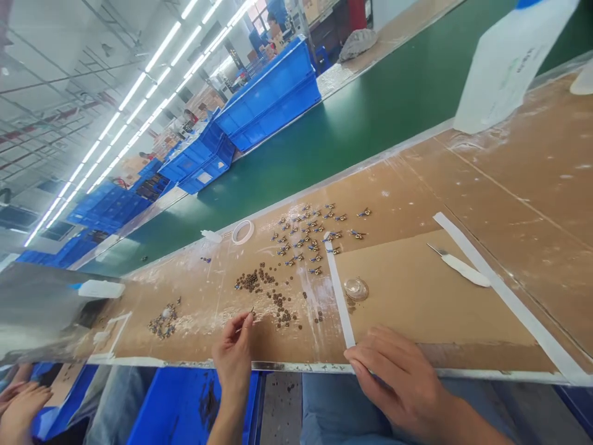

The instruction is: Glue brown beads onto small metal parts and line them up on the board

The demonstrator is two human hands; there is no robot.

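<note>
My left hand is raised over the table's near side, thumb and fingertips pinched on a small dark piece. Just beyond it lie loose piles of small dark brown round pieces. At the table's front edge is my right hand, its fingers bent and thumb close to the index finger; whatever they may hold is hidden. Farther back, many small blue and gold-coloured parts stand in loose rows. A small clear round dish sits beyond my right hand, and a white-handled pointed tool lies to its right.
A roll of white tape and a small white bottle lie near the green belt. A large white jug stands back right. More parts lie left. Blue crates line the far side. Another person's hands show lower left.
</note>
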